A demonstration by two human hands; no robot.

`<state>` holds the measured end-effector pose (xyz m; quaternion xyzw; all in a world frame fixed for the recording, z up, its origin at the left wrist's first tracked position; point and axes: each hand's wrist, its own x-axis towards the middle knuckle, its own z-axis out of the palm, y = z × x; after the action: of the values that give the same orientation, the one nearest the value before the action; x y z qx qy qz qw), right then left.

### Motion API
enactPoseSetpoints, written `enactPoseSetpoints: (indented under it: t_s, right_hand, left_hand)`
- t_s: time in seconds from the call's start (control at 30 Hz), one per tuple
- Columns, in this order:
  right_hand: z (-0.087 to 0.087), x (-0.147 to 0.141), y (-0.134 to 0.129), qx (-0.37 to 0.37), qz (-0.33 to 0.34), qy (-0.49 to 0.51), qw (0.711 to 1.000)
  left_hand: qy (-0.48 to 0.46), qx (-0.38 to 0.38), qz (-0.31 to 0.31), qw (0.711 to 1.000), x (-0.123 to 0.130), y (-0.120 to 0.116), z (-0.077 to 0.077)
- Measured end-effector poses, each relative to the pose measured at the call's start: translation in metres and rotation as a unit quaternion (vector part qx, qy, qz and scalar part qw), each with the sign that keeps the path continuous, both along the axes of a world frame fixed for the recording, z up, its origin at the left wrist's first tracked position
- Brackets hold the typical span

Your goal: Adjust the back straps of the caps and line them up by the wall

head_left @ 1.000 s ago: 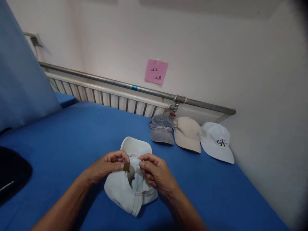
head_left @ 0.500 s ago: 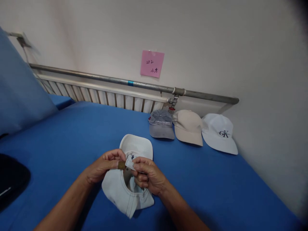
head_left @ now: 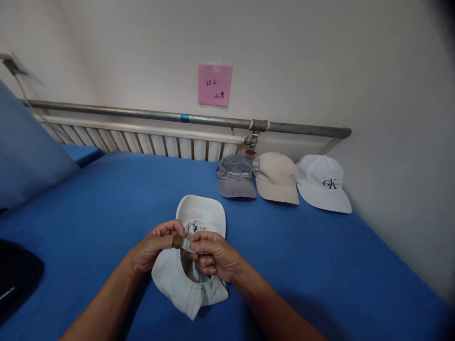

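A pale, whitish baseball cap (head_left: pixel 177 282) lies inside up on the blue surface, its brim (head_left: pixel 202 213) pointing away from me. My left hand (head_left: pixel 156 246) pinches the back of the cap on the left of its opening. At that thumb's tip shows a small brownish-gold piece (head_left: pixel 177 242), which looks like a buckle. My right hand (head_left: pixel 215 253) is closed on the light back strap (head_left: pixel 186 245), whose end meets the brownish piece. Some curled fingers of the right hand hide part of the cap's opening.
A grey cap (head_left: pixel 236 177), a beige cap (head_left: pixel 276 177) and a white cap (head_left: pixel 323 182) with letters stand in a row at the back right. Behind the blue bed-like surface (head_left: pixel 142 182) run a radiator (head_left: pixel 159 146) and a metal pipe (head_left: pixel 142 113). A dark object (head_left: pixel 19 279) lies at left.
My right hand has shifted slightly left, and less of the strap shows between the hands. The strap end now sits against the brownish piece. The camera view has shifted slightly.
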<state>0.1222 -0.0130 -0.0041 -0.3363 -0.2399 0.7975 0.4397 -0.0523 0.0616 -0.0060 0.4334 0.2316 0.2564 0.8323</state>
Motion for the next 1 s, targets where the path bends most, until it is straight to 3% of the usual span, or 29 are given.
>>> enactPoseSetpoints:
  t_s: [0.6, 0.77, 1.0]
  right_hand:
    - [0.0017, -0.0031, -0.0012, -0.006, -0.019, -0.009, 1.0]
    - [-0.0003, -0.0034, -0.0013, 0.017, -0.017, -0.026, 0.999]
    - [-0.0042, -0.0041, -0.0013, 0.019, -0.012, -0.007, 1.0]
  left_hand:
    - [0.057, 0.043, 0.055, 0.996, 0.0002, -0.0003, 0.0039]
    - [0.076, 0.051, 0.041, 0.995, 0.0015, -0.0025, 0.0079]
    - [0.066, 0.142, 0.022, 0.987, -0.0056, 0.0004, 0.0056]
